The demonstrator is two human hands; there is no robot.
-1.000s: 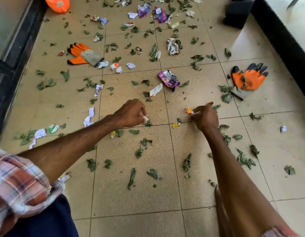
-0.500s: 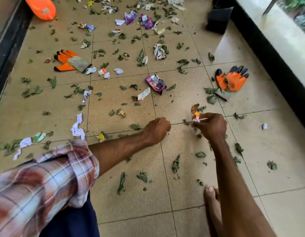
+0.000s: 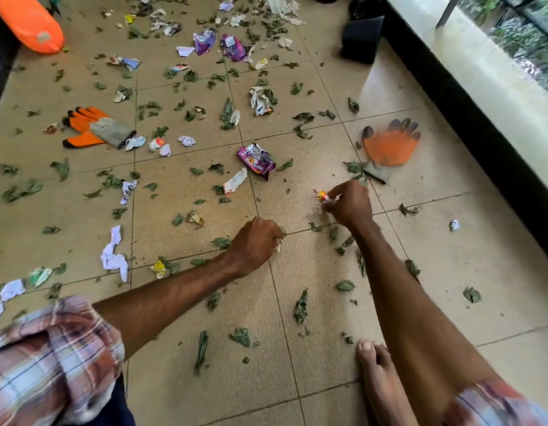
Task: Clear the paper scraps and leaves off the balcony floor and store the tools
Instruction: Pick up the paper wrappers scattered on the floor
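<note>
White scraps (image 3: 278, 243) are clenched in the left hand (image 3: 255, 244), below the purple wrapper (image 3: 256, 160). A colourful scrap (image 3: 321, 196) is pinched in the right hand (image 3: 349, 206).

Beige tiled floor (image 3: 497, 272) is a mess tbh: green leaves (image 3: 301, 305) and crumpled paper scraps (image 3: 113, 256) scattered everywhere, a purple wrapper (image 3: 256, 160) mid-floor, one orange glove (image 3: 94, 127) lying off left, a second glove (image 3: 389, 146) near the right-hand ledge.

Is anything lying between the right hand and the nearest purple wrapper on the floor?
Nothing visible does: only bare tile lies between the right hand, which pinches a red-yellow scrap, and the purple wrapper.
</note>
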